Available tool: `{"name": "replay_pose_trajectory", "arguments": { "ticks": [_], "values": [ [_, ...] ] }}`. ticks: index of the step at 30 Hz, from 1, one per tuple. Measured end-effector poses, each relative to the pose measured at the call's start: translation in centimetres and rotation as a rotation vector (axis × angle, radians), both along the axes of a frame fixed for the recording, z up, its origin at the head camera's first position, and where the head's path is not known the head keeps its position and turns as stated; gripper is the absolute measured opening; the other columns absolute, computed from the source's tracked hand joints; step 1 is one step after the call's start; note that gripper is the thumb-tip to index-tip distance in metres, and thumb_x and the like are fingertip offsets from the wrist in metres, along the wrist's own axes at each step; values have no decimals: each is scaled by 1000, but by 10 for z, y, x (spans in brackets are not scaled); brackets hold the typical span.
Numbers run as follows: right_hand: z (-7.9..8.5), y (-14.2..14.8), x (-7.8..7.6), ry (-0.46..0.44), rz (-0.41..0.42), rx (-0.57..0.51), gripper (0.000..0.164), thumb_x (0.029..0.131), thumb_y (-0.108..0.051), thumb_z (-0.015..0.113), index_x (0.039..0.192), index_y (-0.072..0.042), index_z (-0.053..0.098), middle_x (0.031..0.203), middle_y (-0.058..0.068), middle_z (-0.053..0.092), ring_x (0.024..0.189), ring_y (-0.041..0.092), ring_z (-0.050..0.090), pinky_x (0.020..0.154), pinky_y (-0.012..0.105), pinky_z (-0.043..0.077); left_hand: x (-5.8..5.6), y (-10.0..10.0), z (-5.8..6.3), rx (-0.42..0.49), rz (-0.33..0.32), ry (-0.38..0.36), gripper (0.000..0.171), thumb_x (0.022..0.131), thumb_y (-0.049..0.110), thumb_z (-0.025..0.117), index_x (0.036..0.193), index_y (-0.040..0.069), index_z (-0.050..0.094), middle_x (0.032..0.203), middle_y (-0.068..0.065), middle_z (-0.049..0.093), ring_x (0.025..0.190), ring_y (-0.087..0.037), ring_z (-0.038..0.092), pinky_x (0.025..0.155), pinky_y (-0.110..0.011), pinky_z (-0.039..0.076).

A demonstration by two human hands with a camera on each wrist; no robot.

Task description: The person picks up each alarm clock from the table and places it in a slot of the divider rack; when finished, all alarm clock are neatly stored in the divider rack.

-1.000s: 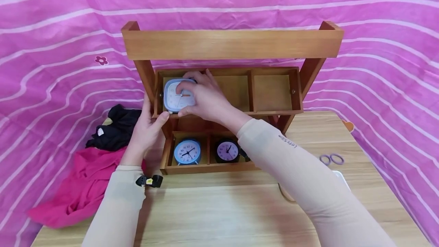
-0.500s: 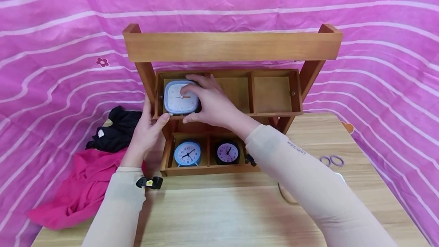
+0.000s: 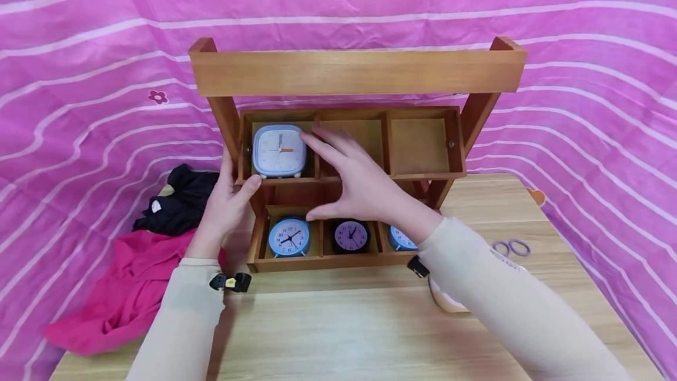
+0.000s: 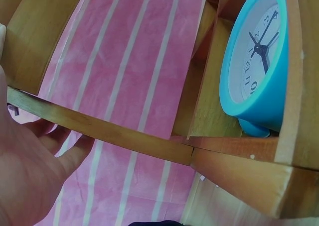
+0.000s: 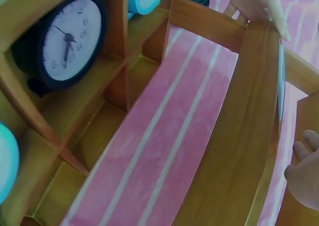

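Probably to steady the rack [image 3: 357, 72], the left hand [image 3: 223, 207] grips its left side; the right hand [image 3: 362, 187], fingers spread, holds nothing beside the square clock [image 3: 279, 154], set face outward, seemingly for reading, in the middle tier's left compartment [image 3: 280, 116].

Wooden shelf [image 3: 357, 72] with four clocks [image 3: 279, 150] (three below, one above)

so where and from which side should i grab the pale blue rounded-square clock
Probably the clock is best pinched by its right rim, from the front right: a gap separates it from the brown wooden divider; the left side is tighter.
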State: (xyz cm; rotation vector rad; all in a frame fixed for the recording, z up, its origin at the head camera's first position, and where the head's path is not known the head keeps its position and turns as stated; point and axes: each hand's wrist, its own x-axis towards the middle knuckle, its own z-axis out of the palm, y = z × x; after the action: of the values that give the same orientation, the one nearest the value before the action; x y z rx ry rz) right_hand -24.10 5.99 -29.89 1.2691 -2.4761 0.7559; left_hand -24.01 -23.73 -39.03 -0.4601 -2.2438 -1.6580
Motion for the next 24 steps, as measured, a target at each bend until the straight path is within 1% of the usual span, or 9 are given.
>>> {"name": "replay_pose_trajectory", "arguments": {
  "ticks": [3, 7, 10, 15, 20, 21, 22, 23, 24],
  "values": [
    [-7, 10, 11, -33, 6, -8, 125, 69, -61, 92, 168, -26, 24, 172, 5, 22, 158, 25, 20, 124, 51, 30, -1, 0, -1, -2, 0, -7, 90, 105, 15, 63, 167, 44, 6, 171, 3, 24, 152, -30, 32, 119, -63, 32],
    [-16, 23, 25, -69, 24, -6, 128, 68, -63, 92, 168, -28, 21, 174, 1, 18, 158, 24, 18, 121, 55, 33, 2, -4, 0, -36, 31, -14, 90, 104, 18, 64, 167, 44, 6, 171, 0, 25, 151, -33, 34, 118, -66, 31],
    [-23, 33, 37, -81, 13, -1, 128, 67, -65, 91, 168, -27, 21, 174, 2, 18, 159, 26, 18, 120, 57, 35, 3, -7, 1, -53, 41, -9, 90, 104, 18, 65, 167, 44, 5, 171, -1, 25, 150, -34, 35, 117, -67, 32],
    [-38, 59, 57, -89, -50, -2, 127, 66, -58, 95, 167, -24, 27, 172, 8, 23, 158, 31, 21, 118, 59, 37, 0, -6, 2, -50, 25, 9, 90, 104, 17, 65, 167, 43, 6, 171, 2, 25, 151, -32, 35, 117, -66, 32],
    [-62, 94, 80, -136, -159, 34, 124, 65, -54, 98, 166, -27, 31, 172, 2, 23, 157, 31, 22, 115, 61, 40, -2, -3, 0, -33, -2, 11, 91, 103, 15, 65, 167, 42, 7, 171, 4, 23, 152, -31, 32, 117, -67, 32],
    [-66, 101, 85, -147, -183, 41, 122, 65, -54, 98, 165, -27, 33, 171, 2, 26, 156, 30, 25, 114, 61, 41, -3, -3, 0, -34, -3, 13, 91, 103, 15, 65, 167, 42, 7, 171, 5, 23, 153, -30, 31, 117, -67, 31],
    [-71, 108, 89, -162, -209, 50, 118, 65, -54, 98, 163, -28, 36, 169, 1, 29, 148, 27, 40, 109, 56, 47, -3, -3, 0, -36, -1, 13, 91, 103, 16, 66, 167, 42, 7, 171, 5, 24, 152, -30, 32, 117, -67, 32],
    [-75, 116, 92, -176, -235, 55, 113, 66, -54, 97, 161, -28, 41, 166, 1, 34, 139, 24, 49, 106, 54, 50, -3, -2, 0, -38, 2, 17, 91, 103, 16, 66, 167, 43, 7, 171, 4, 24, 152, -30, 33, 117, -66, 32],
    [-80, 124, 96, -184, -259, 63, 107, 67, -54, 97, 158, -28, 46, 162, 1, 39, 133, 22, 53, 102, 52, 53, -2, -2, 0, -39, 4, 19, 91, 103, 16, 66, 167, 42, 8, 171, 4, 25, 151, -30, 34, 117, -66, 32]
  ]
}}
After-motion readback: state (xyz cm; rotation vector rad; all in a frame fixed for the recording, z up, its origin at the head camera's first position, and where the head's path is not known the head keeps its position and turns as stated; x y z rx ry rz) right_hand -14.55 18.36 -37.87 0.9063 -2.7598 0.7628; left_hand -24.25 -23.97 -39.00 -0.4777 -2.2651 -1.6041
